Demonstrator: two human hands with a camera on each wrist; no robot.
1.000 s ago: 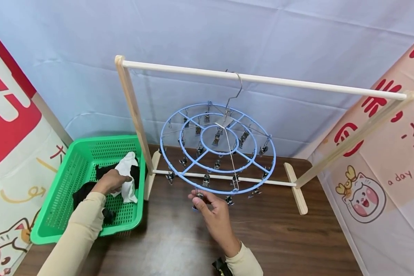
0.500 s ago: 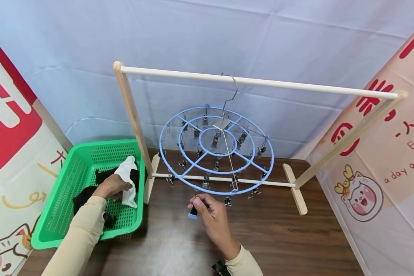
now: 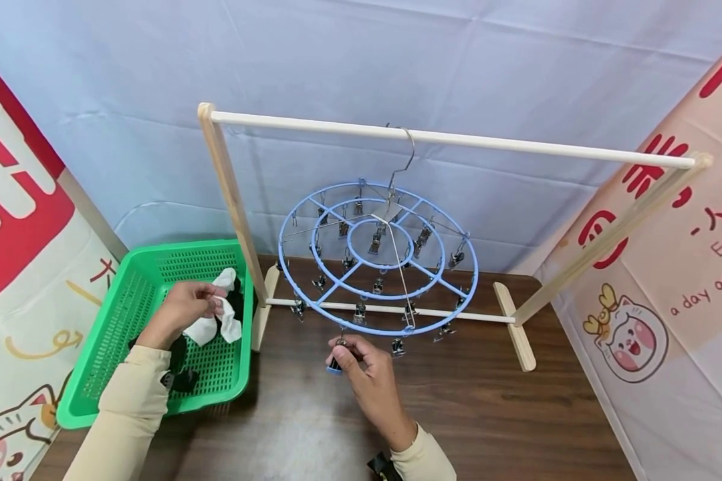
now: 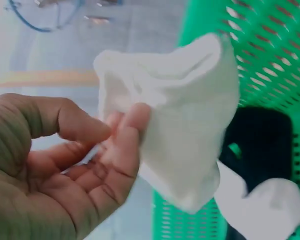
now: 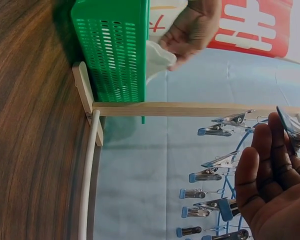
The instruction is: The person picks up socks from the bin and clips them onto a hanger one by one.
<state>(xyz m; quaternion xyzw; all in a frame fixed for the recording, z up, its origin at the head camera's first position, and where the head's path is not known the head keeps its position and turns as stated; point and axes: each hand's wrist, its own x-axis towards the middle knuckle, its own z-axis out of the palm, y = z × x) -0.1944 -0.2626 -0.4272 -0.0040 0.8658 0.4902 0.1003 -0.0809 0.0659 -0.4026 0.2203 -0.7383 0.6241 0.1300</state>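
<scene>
My left hand point(image 3: 186, 307) is raised over the green plastic basket point(image 3: 174, 246), fingertips and thumb pinching a white sock point(image 4: 190, 110). The sock's mouth faces upward in the left wrist view. Under it in the basket lie another white sock point(image 4: 277, 207) and black cloth pieces point(image 4: 262, 140). My right hand point(image 3: 370, 377) holds a metal clip point(image 3: 335, 364) with blue tips, just below the front edge of the round blue clip hanger point(image 3: 376, 331). In the right wrist view this clip point(image 5: 293, 131) is partly cut off at the frame's edge.
The hanger hooks over the white rail point(image 3: 313, 125) of a wooden stand point(image 3: 231, 194). Several more clips point(image 3: 359, 310) dangle from its rings. The basket stands left of the stand on a brown table point(image 3: 487, 414). A pale cloth backdrop point(image 3: 337, 53) is behind.
My left hand has lifted from the basket's contents, raising the white sock's end. The right hand stays with the clip, which has come fully into sight since one second ago.
</scene>
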